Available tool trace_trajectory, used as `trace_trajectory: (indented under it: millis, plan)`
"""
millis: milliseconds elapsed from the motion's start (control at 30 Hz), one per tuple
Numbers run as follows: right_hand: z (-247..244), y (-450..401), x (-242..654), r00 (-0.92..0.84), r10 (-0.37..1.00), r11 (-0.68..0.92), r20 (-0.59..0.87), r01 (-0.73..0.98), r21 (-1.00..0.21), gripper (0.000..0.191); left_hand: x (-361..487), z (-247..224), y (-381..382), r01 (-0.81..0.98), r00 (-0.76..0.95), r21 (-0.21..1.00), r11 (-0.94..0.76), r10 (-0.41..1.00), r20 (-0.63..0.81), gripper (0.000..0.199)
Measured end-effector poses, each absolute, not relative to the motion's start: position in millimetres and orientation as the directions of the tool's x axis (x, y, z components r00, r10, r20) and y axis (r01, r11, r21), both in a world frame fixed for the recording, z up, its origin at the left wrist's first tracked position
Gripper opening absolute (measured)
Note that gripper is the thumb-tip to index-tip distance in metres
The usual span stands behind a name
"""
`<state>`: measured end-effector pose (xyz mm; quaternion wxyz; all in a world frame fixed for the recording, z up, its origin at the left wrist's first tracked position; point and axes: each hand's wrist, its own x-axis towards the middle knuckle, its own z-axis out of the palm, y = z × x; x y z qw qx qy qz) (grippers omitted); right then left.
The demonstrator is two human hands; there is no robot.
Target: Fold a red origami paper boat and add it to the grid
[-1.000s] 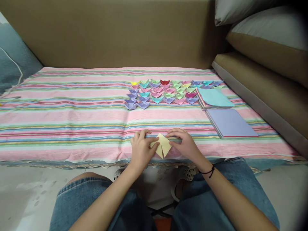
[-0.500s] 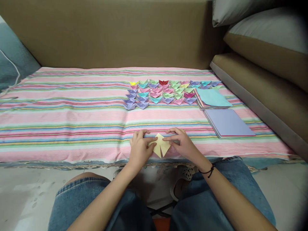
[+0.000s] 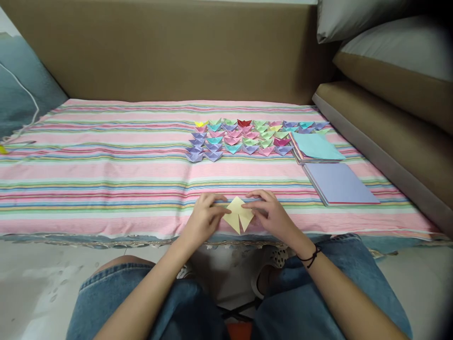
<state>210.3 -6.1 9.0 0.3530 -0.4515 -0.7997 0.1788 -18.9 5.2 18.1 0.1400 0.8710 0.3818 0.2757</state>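
A pale yellow sheet of origami paper (image 3: 234, 208) lies near the front edge of the cloth, folded into a diamond. A narrow slit between two flaps runs up from its lower point. At its left corner is my left hand (image 3: 203, 218), fingers stretched out and apart, one fingertip touching the paper. My right hand (image 3: 272, 215) has the right side of the sheet between index finger and thumb, its other fingers curved above. Beyond the hands, several rows of small folded paper boats (image 3: 232, 140) stand in purple, pink, green, blue, red and yellow.
On the right lie a stack of light blue paper (image 3: 318, 145) and a stack of lavender paper (image 3: 341, 183). The striped cloth (image 3: 106, 174) covers the seat up to a brown backrest (image 3: 184, 52). Cushions (image 3: 396, 108) are piled at the right. A white cord (image 3: 26, 92) hangs at the far left.
My left hand has drawn slightly left, its thumb coming away from the paper. My right hand stays at the right side. The whole view has shifted a little.
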Motion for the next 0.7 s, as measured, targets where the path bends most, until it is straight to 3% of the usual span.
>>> trace_trajectory:
  millis: [133,200,300,400,700]
  plan:
    - [12.9,-13.5,204.2,-0.458,0.766,0.641,0.45,0.59,-0.491,0.036,-22.7,23.1,-4.3,0.528,0.759,0.241,-0.814,0.58,0.295,0.031]
    - [14.0,-16.4,202.7,-0.523,0.74,0.672,0.423,0.596,-0.44,0.034,-23.6,23.9,-6.9,0.53,0.79,0.169,-0.831,0.557,0.258,0.03]
    - [14.9,-19.2,203.4,-0.549,0.745,0.666,0.378,0.584,-0.463,0.033,-23.5,22.9,-7.5,0.549,0.784,0.121,-0.827,0.559,0.269,0.029]
    - [16.3,-19.9,205.1,-0.539,0.76,0.645,0.364,0.553,-0.527,0.031,-21.5,20.6,-6.5,0.552,0.761,0.143,-0.821,0.567,0.317,0.026]
    - [17.1,-19.3,194.2,-0.415,0.83,0.555,0.374,0.543,-0.63,0.019,-8.5,10.9,-1.6,0.654,0.502,0.407,-0.638,0.768,0.398,0.016]
